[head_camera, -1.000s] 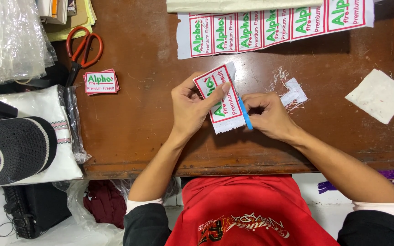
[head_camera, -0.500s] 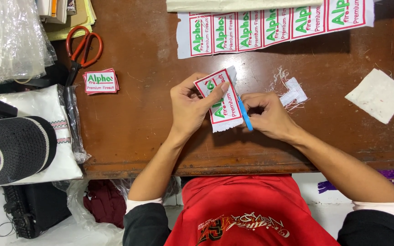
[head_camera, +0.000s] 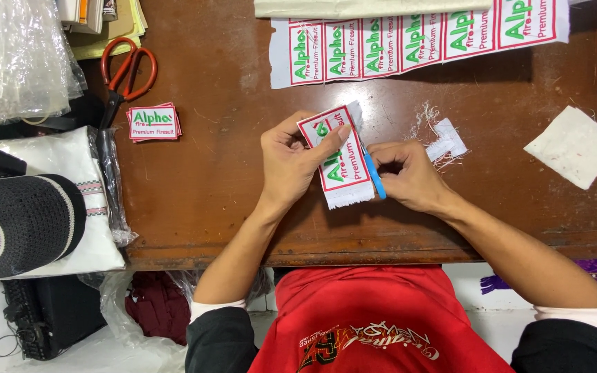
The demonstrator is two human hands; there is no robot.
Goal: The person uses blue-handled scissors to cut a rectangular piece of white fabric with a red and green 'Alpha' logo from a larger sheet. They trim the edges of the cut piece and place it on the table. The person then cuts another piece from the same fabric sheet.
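Observation:
My left hand pins a white woven label with a red border and green lettering against the brown wooden table, thumb lying across its upper part. My right hand grips a slim blue-handled cutter held along the label's right edge. A long strip of the same labels, uncut, lies along the far side. A small stack of trimmed labels rests at the left.
Orange-handled scissors lie at the far left. White fabric offcuts and a white cloth square sit to the right. A black knitted cap on folded cloth and clear plastic bags are left of the table.
The label and both hands have shifted only slightly; the blue cutter stays along the label's right edge.

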